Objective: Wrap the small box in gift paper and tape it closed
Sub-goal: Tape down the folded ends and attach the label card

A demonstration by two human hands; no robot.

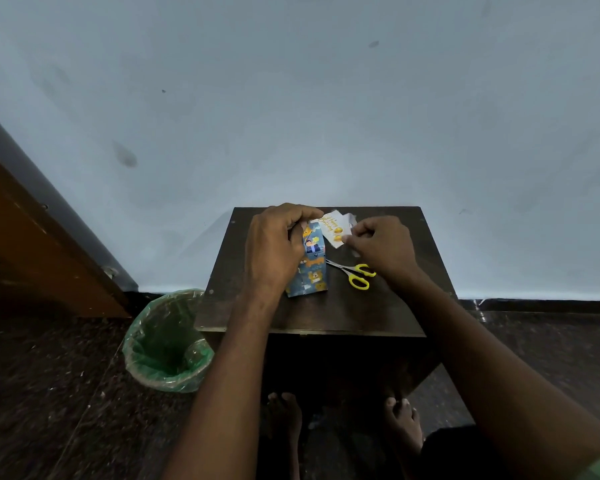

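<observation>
Beside a pale wall (291, 98), dark table (378, 306) over speckled floor (49, 393).

Left hand (274, 247) grips wrapped box (310, 268); right hand (381, 245) pinches white sticker (333, 228) (scissors (354, 273) beside).

Looks like a plain room in a home. Bare pale blue wall (326, 98), scuffed and marked, above a dark skirting strip (534, 304). Dark speckled stone floor (49, 393). Small dark wooden table (326, 313) against the wall. Beside it, a bin lined with a green plastic bag (168, 344). Brown wooden door (32, 244) at left. Bare feet (404, 420) on the floor.
</observation>
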